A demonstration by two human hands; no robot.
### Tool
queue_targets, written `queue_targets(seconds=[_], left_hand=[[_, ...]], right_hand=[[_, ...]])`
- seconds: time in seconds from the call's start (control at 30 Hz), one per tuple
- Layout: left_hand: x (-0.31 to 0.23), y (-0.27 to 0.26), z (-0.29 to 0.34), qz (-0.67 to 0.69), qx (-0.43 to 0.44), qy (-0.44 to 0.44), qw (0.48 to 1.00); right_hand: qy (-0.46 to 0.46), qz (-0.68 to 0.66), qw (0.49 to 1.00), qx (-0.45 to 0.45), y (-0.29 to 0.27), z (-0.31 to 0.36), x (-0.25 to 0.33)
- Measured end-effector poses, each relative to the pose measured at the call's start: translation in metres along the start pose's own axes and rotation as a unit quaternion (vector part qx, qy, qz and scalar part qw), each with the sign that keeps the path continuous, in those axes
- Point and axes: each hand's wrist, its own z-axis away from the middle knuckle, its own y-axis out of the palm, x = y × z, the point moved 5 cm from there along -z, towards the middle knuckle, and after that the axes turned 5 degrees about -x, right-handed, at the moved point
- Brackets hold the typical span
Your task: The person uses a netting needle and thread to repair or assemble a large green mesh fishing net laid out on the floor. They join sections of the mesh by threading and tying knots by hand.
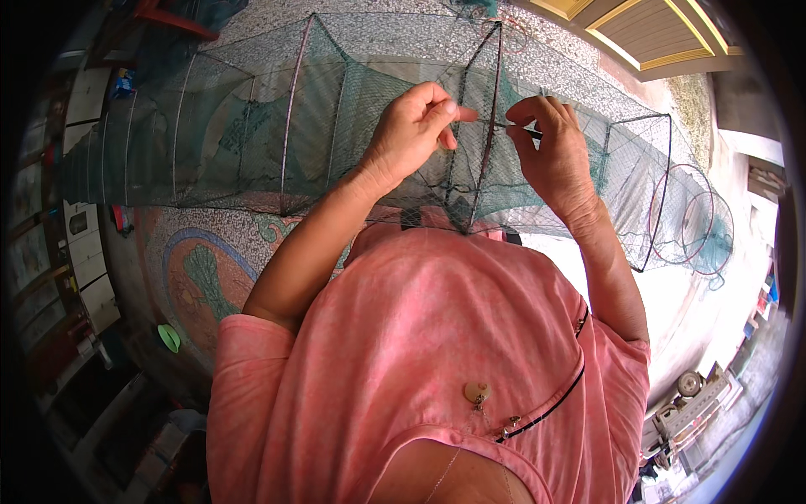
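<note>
A long green mesh net trap (369,92) stretches across in front of me, held out by several thin rectangular frames. Both hands are at one dark upright frame rod (489,139) near its middle. To the rod's left, my left hand (417,126) is closed in a pinch, its fingertips close to the rod; whatever it grips is too fine to make out. On the other side, my right hand (554,151) pinches a thin dark needle-like tool (525,130) between thumb and fingers. The tool's tip points left toward the rod.
Round hoops (684,218) shape the trap's right end. Pebbled, patterned floor (227,244) lies below, with a green leaf-shaped object (169,338) at left. A yellow-framed wooden panel (655,38) stands at the far right. A wheeled object (688,395) is at lower right.
</note>
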Motion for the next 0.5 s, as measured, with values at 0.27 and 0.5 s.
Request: queue_targets(seconds=[0.27,0.5], left_hand=[[0.007,-0.010,0.003,0.084,-0.089,-0.019,0.992],[0.006,0.006,0.006,0.074,-0.028,-0.018,0.997]], right_hand=[[-0.062,-0.031,0.995,-0.073,0.005,-0.002,0.030],[-0.018,0.003,0.998,-0.058,-0.010,0.006,0.001]])
